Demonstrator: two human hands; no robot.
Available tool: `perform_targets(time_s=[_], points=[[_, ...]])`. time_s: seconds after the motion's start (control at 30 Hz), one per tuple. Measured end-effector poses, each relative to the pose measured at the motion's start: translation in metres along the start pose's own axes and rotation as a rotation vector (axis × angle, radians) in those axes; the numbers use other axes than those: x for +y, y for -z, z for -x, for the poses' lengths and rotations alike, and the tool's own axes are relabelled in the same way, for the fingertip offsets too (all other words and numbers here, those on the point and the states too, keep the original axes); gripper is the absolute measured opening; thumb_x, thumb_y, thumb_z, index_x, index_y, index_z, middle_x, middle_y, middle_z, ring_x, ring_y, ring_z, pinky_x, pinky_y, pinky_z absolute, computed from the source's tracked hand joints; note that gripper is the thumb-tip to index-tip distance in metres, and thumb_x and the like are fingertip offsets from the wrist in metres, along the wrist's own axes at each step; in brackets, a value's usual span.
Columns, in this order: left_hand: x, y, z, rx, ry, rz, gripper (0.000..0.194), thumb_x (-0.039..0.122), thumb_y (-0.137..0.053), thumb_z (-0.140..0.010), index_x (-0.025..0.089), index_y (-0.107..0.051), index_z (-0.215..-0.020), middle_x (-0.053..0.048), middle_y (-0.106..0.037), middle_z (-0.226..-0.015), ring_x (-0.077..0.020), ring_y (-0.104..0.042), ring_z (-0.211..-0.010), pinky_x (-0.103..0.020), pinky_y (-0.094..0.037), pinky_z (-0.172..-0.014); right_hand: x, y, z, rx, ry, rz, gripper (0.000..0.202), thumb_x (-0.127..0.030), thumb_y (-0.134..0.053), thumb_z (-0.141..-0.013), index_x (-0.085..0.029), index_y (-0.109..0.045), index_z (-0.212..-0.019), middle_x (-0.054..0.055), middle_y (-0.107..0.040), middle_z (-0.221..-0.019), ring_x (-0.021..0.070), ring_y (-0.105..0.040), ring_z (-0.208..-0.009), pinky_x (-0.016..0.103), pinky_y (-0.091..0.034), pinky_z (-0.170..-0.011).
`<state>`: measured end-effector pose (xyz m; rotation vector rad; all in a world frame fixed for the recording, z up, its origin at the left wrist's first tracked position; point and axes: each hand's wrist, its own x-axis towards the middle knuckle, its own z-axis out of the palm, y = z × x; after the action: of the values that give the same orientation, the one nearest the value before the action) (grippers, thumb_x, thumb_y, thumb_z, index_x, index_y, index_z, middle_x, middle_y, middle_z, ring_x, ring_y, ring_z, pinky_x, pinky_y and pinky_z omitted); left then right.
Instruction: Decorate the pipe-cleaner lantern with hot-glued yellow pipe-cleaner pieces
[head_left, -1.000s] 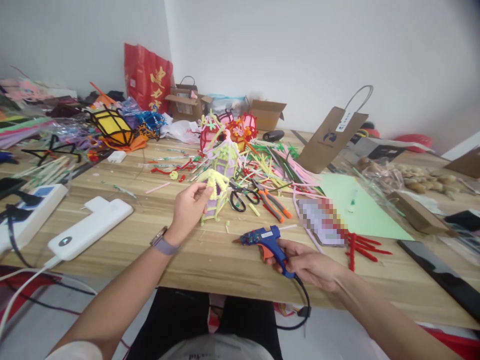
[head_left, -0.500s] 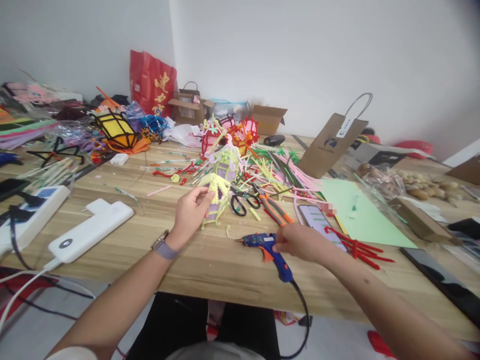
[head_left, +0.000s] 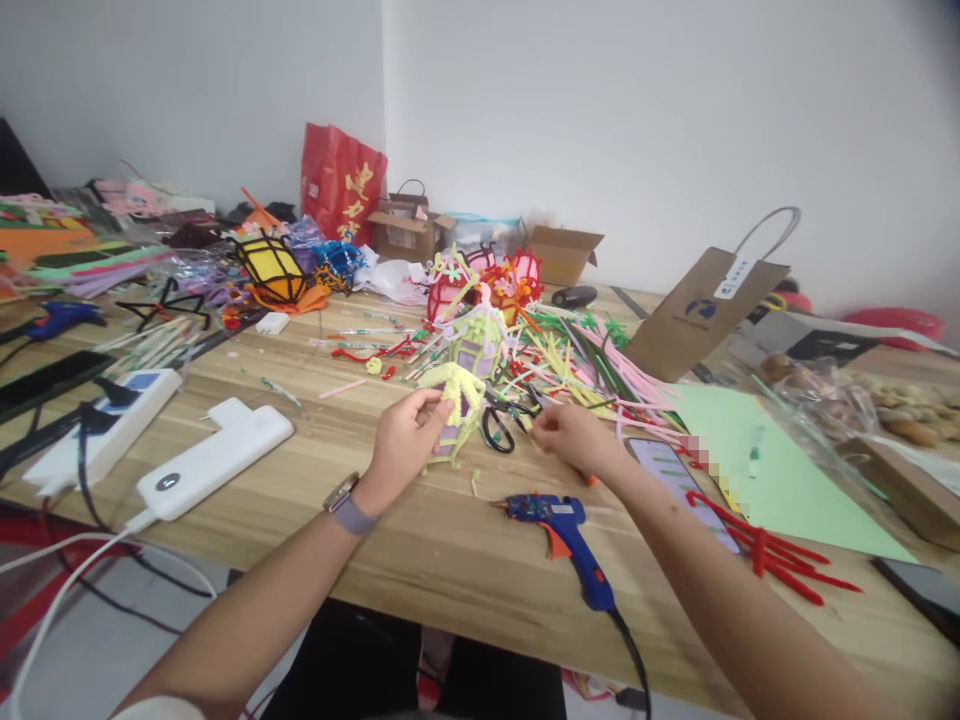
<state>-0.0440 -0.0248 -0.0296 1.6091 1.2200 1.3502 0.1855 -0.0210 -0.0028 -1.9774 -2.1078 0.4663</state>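
Note:
My left hand grips a small lantern of yellow pipe cleaners with purple panels, holding it on the table by its upper edge. My right hand is closed beside the black-handled scissors and over the pliers, whose orange handle end peeks out below. What its fingers hold, if anything, is hidden. Nearer to me lies a blue hot glue gun with an orange trigger, its nozzle pointing left. Another yellow, lilac and pink lantern stands just behind the held one.
Loose pipe cleaners spread across the middle back. A phone and red pipe cleaners lie right, by a green sheet. To the left are a white power bank and a power strip. A paper bag leans at the back right.
My right hand has left the glue gun and moved away from me to the scissors and pliers. My left hand keeps its hold on the lantern. The view has turned slightly left.

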Motion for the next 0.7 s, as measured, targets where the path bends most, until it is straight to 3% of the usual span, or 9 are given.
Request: perform_targets(time_s=[0.07, 0.13, 0.2, 0.37, 0.7], points=[[0.001, 0.0, 0.0, -0.002, 0.0, -0.002, 0.026, 0.04, -0.057, -0.082, 0.016, -0.065, -0.088, 0.002, -0.062, -0.053, -0.0112, -0.053, -0.04, -0.02, -0.038, -0.04, -0.014, 0.008, 0.002, 0.001, 0.068, -0.272, 0.021, -0.033, -0.053, -0.079, -0.017, -0.064, -0.071, -0.001, -0.063, -0.057, 0.011, -0.054, -0.051, 0.022, -0.039, -0.052], [0.001, 0.0, 0.001, -0.003, 0.004, 0.001, 0.027, 0.04, -0.056, -0.083, 0.016, -0.065, -0.088, 0.002, -0.062, -0.053, -0.0113, -0.053, -0.039, -0.02, -0.037, -0.04, -0.032, 0.01, 0.001, -0.001, 0.121, -0.574, 0.023, -0.039, -0.058, -0.074, -0.017, -0.064, -0.074, -0.003, -0.058, -0.054, 0.0093, -0.049, -0.047, 0.022, -0.037, -0.049], [0.002, 0.0, 0.0, -0.005, 0.009, 0.004, 0.027, 0.04, -0.056, -0.083, 0.015, -0.065, -0.089, 0.002, -0.062, -0.054, -0.0111, -0.053, -0.04, -0.02, -0.038, -0.04, -0.05, 0.007, -0.003, 0.015, 0.137, -0.728, 0.024, -0.041, -0.063, -0.068, -0.017, -0.064, -0.072, -0.006, -0.052, -0.051, 0.0075, -0.041, -0.044, 0.022, -0.033, -0.047], [0.002, 0.001, 0.0, -0.002, 0.01, -0.013, 0.027, 0.039, -0.056, -0.082, 0.015, -0.065, -0.092, 0.001, -0.064, -0.057, -0.0108, -0.053, -0.04, -0.02, -0.038, -0.04, -0.073, -0.004, -0.012, 0.115, 0.121, -0.808, 0.028, -0.044, -0.07, -0.06, -0.016, -0.064, -0.065, -0.003, -0.058, -0.058, 0.0077, -0.043, -0.05, 0.023, -0.034, -0.052], [-0.001, 0.0, 0.0, -0.004, 0.017, 0.019, 0.026, 0.038, -0.057, -0.082, 0.014, -0.064, -0.092, 0.001, -0.064, -0.059, -0.0093, -0.051, -0.039, -0.019, -0.037, -0.038, -0.072, -0.013, -0.015, 0.151, 0.108, -0.754, 0.035, -0.048, -0.068, -0.061, -0.014, -0.068, -0.068, -0.002, -0.058, -0.058, 0.0094, -0.043, -0.051, 0.024, -0.033, -0.051]])
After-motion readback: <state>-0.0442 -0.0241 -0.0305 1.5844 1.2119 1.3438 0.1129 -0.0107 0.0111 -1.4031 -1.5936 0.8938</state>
